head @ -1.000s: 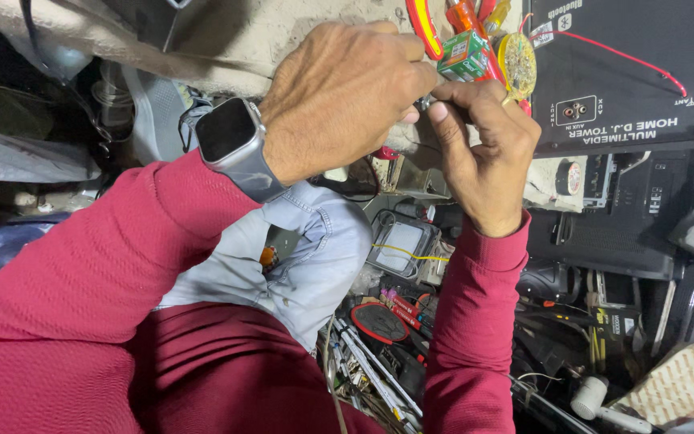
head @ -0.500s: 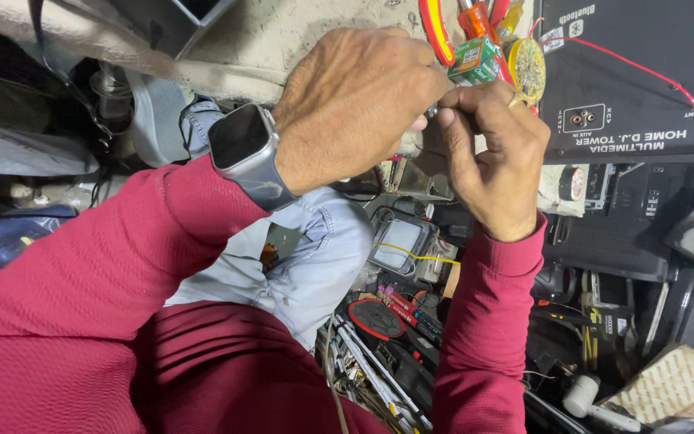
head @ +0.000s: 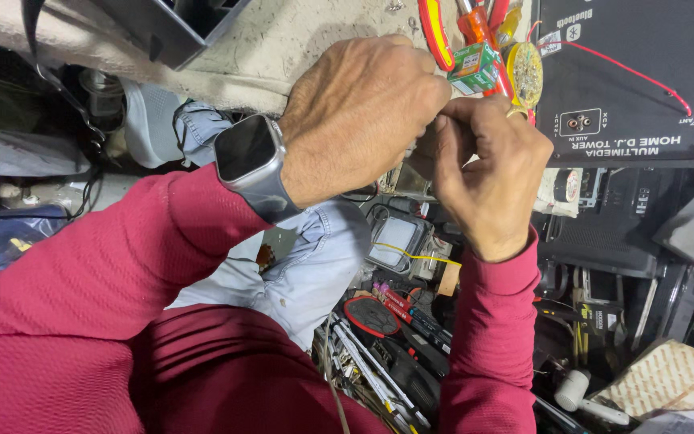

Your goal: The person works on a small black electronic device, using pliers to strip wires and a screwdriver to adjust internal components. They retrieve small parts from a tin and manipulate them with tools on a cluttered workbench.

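Looking down from the head camera: both hands meet above a cluttered repair bench. Left hand [head: 363, 112] is curled into a loose fist, knuckles up, fingers folded down over something small between the two hands. What it grips cannot be told; the back of the hand hides it. A smartwatch [head: 246, 153] with a dark square face and grey band sits on the left wrist, above a red sleeve [head: 122, 265].

Right hand [head: 487, 173] is also closed, fingers bent inward toward the left hand, thumb and fingertips pinched at the spot where the hands touch. A ring shows on one finger. The pinched item is hidden; only a sliver of a pale metal part [head: 402, 178] shows just below the meeting point, so whether that is what either hand holds cannot be told.

Just above the hands: a small green box [head: 475, 66], a round yellowish mesh disc [head: 526, 74], and red-handled tools [head: 435, 32] lying side by side on pale stone.

Top right: black back panel of a speaker [head: 644, 72], lettering upside down to the camera, with a red wire [head: 636, 74] running across it.

Below the hands: blue denim cloth [head: 315, 265], a small grey square unit [head: 395, 241] with a yellow wire [head: 415, 255] across it, and a jumble of cables and black parts [head: 411, 362]. Lower right corner: a cream patterned cloth [head: 668, 386].
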